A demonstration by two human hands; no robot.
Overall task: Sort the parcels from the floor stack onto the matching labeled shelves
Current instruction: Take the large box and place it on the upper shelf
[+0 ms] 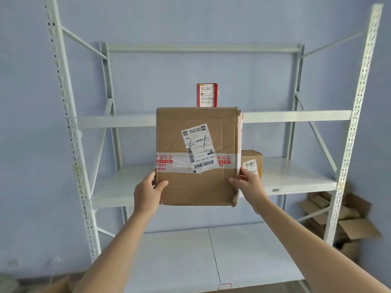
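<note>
I hold a brown cardboard parcel (179, 187) up in front of the white metal shelf rack (296, 116). Its white label (198, 148) has "2-1" handwritten on it, above a strip of red-printed tape. My left hand (147, 193) grips the lower left edge and my right hand (250, 187) grips the lower right edge. A small red and white parcel (207, 94) stands on the upper shelf behind it, also marked by hand. A smaller brown parcel (251, 162) sits on the middle shelf (296, 176), partly hidden by the held parcel.
The lowest shelf board (243, 254) lies below my arms. Flattened cardboard boxes (347, 220) are piled on the floor to the right of the rack. More cardboard (57, 284) shows at the bottom left corner. A blue wall stands behind the rack.
</note>
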